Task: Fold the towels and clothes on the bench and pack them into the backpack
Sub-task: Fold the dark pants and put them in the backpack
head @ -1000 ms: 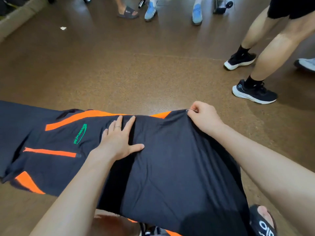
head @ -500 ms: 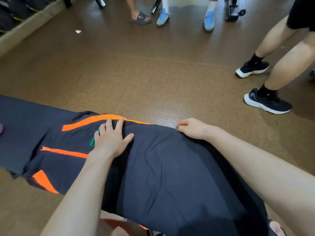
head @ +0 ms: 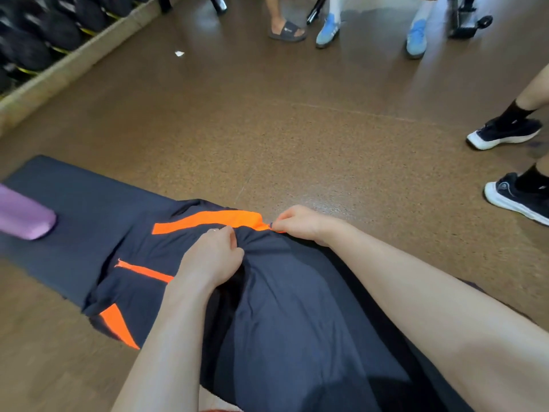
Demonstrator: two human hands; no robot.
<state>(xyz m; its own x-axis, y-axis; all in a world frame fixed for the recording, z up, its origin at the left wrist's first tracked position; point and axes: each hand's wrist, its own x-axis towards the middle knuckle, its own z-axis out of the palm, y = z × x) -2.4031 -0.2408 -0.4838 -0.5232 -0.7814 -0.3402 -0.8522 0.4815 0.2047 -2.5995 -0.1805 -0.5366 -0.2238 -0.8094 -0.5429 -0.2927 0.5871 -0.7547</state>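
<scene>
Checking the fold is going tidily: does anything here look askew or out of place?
Mostly tidy. The dark garment lies bunched under the left hand, which grips a fold, while the right hand pinches its far edge. A white scrap lies on the floor. A purple roll rests on the bench.

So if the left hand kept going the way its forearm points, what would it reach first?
Probably the orange stripe on the garment that the left hand grips, just past its knuckles; beyond that, bare floor. Depth is hard to judge.
</scene>
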